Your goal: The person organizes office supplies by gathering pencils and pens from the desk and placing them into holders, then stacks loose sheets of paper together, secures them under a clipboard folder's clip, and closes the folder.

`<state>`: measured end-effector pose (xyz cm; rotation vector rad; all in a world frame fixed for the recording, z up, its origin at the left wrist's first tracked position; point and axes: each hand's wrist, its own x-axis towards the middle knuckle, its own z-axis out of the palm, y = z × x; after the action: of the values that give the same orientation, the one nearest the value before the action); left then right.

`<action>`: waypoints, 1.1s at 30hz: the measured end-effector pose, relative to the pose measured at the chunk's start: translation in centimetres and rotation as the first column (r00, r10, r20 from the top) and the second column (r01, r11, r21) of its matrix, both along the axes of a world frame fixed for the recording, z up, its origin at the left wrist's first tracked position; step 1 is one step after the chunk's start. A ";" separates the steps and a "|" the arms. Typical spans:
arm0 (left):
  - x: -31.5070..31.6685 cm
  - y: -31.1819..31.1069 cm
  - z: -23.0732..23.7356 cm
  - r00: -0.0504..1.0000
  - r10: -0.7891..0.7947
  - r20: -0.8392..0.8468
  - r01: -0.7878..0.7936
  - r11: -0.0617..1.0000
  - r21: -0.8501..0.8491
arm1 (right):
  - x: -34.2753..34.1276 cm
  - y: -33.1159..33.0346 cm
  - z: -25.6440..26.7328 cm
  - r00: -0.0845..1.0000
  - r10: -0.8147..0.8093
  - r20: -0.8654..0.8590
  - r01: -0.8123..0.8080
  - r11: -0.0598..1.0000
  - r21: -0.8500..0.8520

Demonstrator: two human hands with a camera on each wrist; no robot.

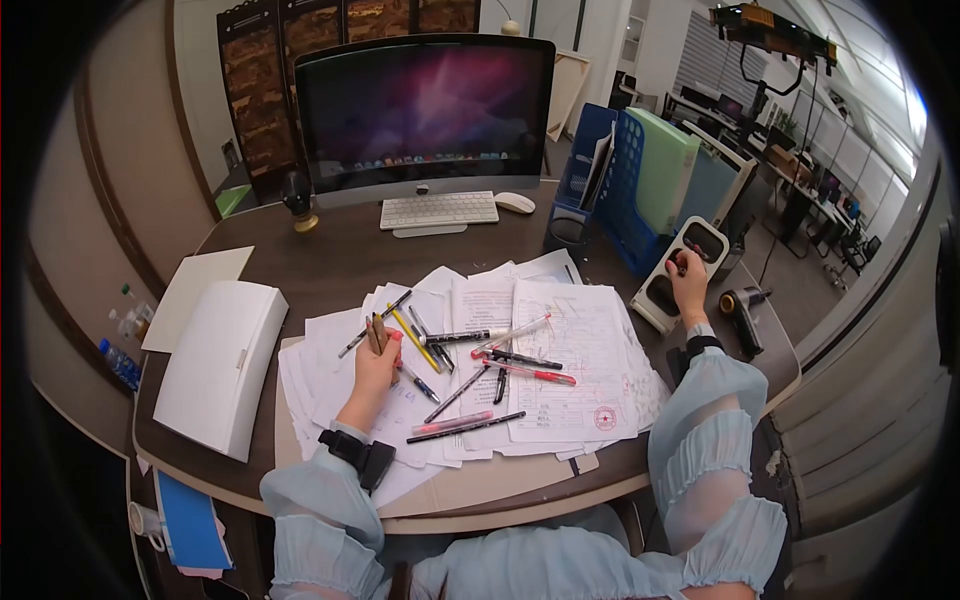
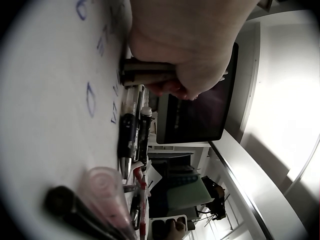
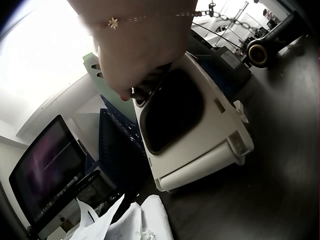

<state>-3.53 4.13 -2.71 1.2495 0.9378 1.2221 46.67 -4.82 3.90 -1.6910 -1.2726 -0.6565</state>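
My left hand (image 1: 370,378) grips a few brown, stick-shaped pens (image 2: 150,75) upright over the papers. At the right, my right hand (image 1: 690,288) is over a white box (image 3: 215,150) with dark oval openings. Its fingers pinch a dark striped pen-like thing (image 3: 151,82) at one opening, partly hidden by the hand. Between the hands, loose pens lie on the papers: a yellow one (image 1: 413,338), a red one (image 1: 530,372), a pink one (image 1: 452,423) and several black ones.
Papers (image 1: 570,400) cover the desk's middle. Behind stand a monitor (image 1: 425,120), keyboard (image 1: 440,208) and mouse (image 1: 515,203). A blue file rack (image 1: 612,205) is beside the box, and a dark pistol-shaped device (image 1: 742,318) lies right of it. A white case (image 1: 220,365) lies at left.
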 end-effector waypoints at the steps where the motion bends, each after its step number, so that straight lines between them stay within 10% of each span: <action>1: 0.0 -0.1 0.1 1.000 0.003 0.006 -0.003 1.000 0.000 | 0.1 -0.1 -0.2 1.000 0.000 -0.001 0.000 1.000 -0.004; 7: -0.2 0.0 0.0 1.000 -0.020 0.012 0.020 1.000 -0.010 | -0.7 -1.2 -0.6 1.000 -0.012 0.029 0.012 1.000 -0.015; 13: -0.1 0.0 0.0 1.000 -0.005 0.003 0.005 1.000 0.011 | -2.0 -1.5 2.1 0.860 -0.237 0.452 0.220 0.971 0.092; 18: -0.2 0.0 0.0 1.000 -0.015 0.009 0.014 0.999 0.033 | 0.5 -1.5 0.7 0.762 -0.318 0.564 0.532 0.804 -0.266; 22: 0.0 -0.2 0.1 1.000 0.002 0.005 -0.003 1.000 0.023 | -0.8 -1.7 0.3 0.742 -0.361 0.564 0.556 0.802 -0.218; 25: 0.0 -0.2 0.2 0.999 0.014 0.038 -0.016 0.998 0.067 | -5.5 -0.6 1.0 0.836 -0.134 0.532 0.288 0.932 -0.218; 27: 0.1 -0.6 0.5 0.997 0.012 0.072 -0.019 0.995 0.098 | -11.1 0.4 2.4 0.867 0.304 0.396 -0.199 0.938 -0.285; 30: -0.1 -1.5 1.3 0.998 -0.065 0.011 0.065 0.998 0.020 | -20.3 1.0 2.6 0.708 0.704 -0.044 -0.632 0.605 -0.485; 33: -0.2 -1.8 1.5 0.963 -0.217 -0.160 0.232 0.969 0.086 | -27.8 2.4 2.4 0.495 0.743 -0.451 -0.824 0.237 -0.514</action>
<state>-3.76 2.34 -1.22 1.5047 0.8206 1.0193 18.85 -2.45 6.34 -1.2338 -2.2049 0.6492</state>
